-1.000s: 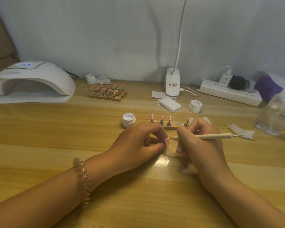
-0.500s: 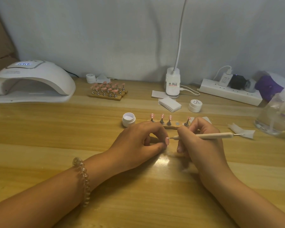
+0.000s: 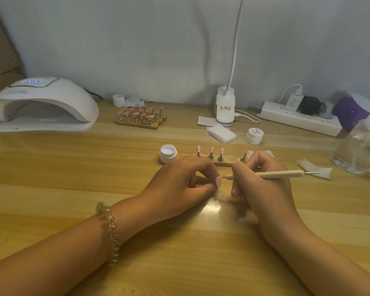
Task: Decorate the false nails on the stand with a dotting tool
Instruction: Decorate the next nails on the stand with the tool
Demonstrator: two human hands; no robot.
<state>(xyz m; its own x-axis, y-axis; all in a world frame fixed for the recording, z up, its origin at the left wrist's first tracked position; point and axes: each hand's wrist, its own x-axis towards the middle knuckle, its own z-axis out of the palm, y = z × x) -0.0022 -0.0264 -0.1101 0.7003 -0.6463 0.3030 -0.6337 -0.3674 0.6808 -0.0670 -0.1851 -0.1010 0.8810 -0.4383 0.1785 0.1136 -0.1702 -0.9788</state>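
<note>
Head camera looks down on a pale wooden table (image 3: 73, 167), and I take the small wooden nail stand (image 3: 222, 162) at its middle as the landmark. On the stand, 3 pink false nails with white dots (image 3: 212, 149) stand upright on metal pegs; a 4th peg place shows only a bare round metal disc (image 3: 231, 159), and a 5th peg with a pink nail (image 3: 244, 155) sits at the stand's right end, partly behind the right hand.

Just in front of the stand, the left hand (image 3: 179, 184) is curled shut, thumb and forefinger pinching a single pink false nail (image 3: 218, 181). A coiled clear bracelet (image 3: 109, 231) circles that wrist. The right hand (image 3: 263, 184) grips a cream wooden dotting tool with metal tips (image 3: 273, 174), held nearly level; its left tip touches the pinched nail, and its other tip points right over a scrap of white paper (image 3: 316, 170).

Immediately left of the stand sits an open white round gel pot (image 3: 168, 153). Behind the stand to the right lie a stack of white wipes (image 3: 221, 134) and a closed white jar (image 3: 254, 136). Far left of the stand stands a white domed curing lamp (image 3: 41, 103); behind-left is a second wooden rack of pink nails (image 3: 140, 116). Behind the stand rises a white desk lamp base (image 3: 225, 107), and far right a white power strip (image 3: 297, 120) and a clear bottle (image 3: 361, 150).
</note>
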